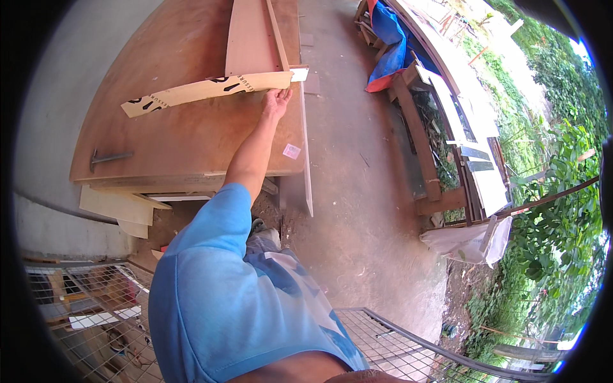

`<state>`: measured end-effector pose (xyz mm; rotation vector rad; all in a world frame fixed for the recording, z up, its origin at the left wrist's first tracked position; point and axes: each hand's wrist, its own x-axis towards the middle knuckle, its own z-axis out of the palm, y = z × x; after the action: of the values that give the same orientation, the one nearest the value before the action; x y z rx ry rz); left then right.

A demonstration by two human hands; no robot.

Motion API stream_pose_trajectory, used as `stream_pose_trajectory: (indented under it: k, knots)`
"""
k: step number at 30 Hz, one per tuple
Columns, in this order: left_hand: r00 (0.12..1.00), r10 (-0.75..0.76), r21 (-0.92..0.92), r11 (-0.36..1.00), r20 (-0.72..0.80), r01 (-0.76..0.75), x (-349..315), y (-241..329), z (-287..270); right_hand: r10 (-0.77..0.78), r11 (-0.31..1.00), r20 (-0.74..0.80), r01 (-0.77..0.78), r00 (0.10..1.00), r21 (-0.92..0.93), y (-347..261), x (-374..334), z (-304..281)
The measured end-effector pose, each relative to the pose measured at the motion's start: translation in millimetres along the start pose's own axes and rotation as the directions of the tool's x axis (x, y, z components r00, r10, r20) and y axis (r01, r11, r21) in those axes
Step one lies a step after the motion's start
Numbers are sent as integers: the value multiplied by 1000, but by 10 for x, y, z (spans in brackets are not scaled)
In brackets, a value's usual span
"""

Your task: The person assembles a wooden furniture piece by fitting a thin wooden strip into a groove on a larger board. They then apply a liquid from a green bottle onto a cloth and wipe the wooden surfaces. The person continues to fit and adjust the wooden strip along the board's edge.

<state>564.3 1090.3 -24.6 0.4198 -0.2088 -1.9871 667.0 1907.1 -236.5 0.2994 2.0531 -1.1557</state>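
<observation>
My left hand reaches across the brown worktable, palm partly turned up. Its fingers close on the lower edge of a thin, pale strip with black print, near the strip's right end. The strip lies crosswise and slightly bowed, its left end toward the wall. Beyond it a long pinkish-brown wooden panel with a narrow raised batten runs away from me. A small white piece shows beside the strip's right end. My right hand is out of view.
The brown worktable carries an L-shaped metal tool and a small pink-and-white label. At right stand a wooden rack of scraps and a blue tarp. Wire mesh panels stand near me.
</observation>
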Motion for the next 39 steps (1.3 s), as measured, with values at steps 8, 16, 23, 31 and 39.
stream_pose_trajectory:
  k: [8, 16, 23, 31, 39]
  knots:
    - [998, 60, 25, 998, -35, -59, -209, 549, -176, -280, 835, 197, 339, 940, -432, 133, -57, 65]
    - [984, 171, 130, 978, -50, -164, -479, 1545, -572, -75, 993, -44, 71, 996, -91, 312, -54, 267]
    - [985, 166, -13, 986, -38, -167, -343, 1370, -526, 29, 975, 93, -48, 995, 215, 871, 445, -110]
    - [965, 243, -43, 968, -102, -249, -259, 1396, -648, 127, 980, -32, -120, 991, 161, -357, -219, 13]
    - [974, 193, -52, 978, -115, -200, -353, 1192, -377, 49, 998, 169, -55, 984, 34, 804, 355, 6]
